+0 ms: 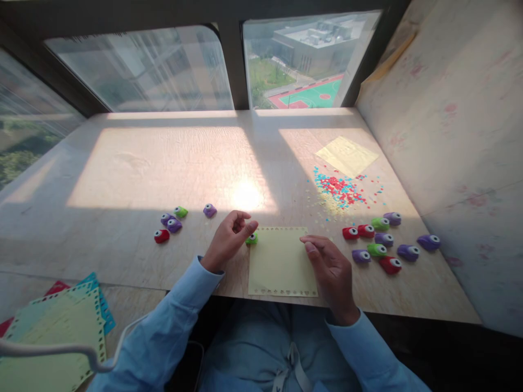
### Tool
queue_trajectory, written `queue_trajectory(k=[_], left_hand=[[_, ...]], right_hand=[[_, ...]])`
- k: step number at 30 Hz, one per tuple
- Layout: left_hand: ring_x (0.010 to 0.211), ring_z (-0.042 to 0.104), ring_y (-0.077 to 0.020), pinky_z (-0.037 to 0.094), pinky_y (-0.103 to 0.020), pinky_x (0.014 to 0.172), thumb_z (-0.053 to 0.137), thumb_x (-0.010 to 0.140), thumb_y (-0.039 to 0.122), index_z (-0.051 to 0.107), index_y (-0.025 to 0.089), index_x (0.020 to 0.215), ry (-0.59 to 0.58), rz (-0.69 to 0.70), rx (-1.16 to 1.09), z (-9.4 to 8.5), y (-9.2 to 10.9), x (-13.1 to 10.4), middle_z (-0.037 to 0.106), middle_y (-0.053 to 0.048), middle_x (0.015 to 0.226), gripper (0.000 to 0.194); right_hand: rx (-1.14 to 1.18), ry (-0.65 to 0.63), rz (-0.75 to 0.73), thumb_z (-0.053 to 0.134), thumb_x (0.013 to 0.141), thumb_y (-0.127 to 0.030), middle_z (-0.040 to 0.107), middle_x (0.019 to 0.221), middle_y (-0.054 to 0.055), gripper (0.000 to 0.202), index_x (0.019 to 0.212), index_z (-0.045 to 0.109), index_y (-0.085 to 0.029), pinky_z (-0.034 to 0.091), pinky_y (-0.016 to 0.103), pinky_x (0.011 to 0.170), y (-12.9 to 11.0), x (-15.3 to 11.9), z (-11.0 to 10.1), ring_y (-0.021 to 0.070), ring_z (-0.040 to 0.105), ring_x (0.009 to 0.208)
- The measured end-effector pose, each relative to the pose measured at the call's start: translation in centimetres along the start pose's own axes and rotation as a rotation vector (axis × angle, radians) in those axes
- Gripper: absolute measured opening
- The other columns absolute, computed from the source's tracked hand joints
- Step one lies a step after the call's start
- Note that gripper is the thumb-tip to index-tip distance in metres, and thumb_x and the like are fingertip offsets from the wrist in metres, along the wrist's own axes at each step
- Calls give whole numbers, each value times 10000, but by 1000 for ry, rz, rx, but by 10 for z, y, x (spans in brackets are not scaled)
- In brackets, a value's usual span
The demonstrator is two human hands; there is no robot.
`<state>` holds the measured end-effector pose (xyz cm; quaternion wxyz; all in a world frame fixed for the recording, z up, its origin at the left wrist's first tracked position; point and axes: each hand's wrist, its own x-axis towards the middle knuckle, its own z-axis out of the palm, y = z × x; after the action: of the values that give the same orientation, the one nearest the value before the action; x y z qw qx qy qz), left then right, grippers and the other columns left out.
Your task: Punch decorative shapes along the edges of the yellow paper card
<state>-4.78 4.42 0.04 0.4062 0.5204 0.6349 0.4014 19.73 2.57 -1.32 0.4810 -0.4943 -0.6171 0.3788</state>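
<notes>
Head view: paper point(281, 267), probably light and easily creased, suits side-edge holding; left hand point(229, 238) fingers part near the green punch point(253, 238); right hand point(334, 272) closure cannot be told.

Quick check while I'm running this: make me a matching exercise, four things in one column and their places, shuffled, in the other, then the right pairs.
Things
1. left hand
2. right hand
3. loose confetti
4. stack of punched sheets

Places
A. lower left of the view, crossed by a pale cable
B. at the upper right of the pale yellow sheet in front of the person
C. close to the green punch at that sheet's left edge
D. by the near side of the small yellow square

Right pairs: 1-C, 2-B, 3-D, 4-A
</notes>
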Motion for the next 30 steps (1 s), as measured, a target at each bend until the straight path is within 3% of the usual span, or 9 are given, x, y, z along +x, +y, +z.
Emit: queue_trajectory(k=[5,18,30], left_hand=[[664,533,-111,439,-254,610,735,748,514,578,137,937,-69,-22,-68,-2,0,3,547,0,769,451],[591,530,-113,408,-241,562,811,615,482,541,155,780,-96,-108,0,-2,2,10,534,27,635,456],[573,471,-121,333,-241,526,707,691,445,529,170,728,-195,-112,259,-4,10,16,517,19,620,329]], right_hand=[[11,-11,23,566,945,-342,700,975,65,201,968,695,-189,511,333,842,1,2,1,198,649,933],[34,-4,-25,566,934,-352,702,945,61,205,937,695,-194,503,344,825,10,2,3,205,654,900],[15,-1,-47,559,933,-341,706,938,66,204,933,700,-194,503,350,836,12,1,4,209,653,902]])
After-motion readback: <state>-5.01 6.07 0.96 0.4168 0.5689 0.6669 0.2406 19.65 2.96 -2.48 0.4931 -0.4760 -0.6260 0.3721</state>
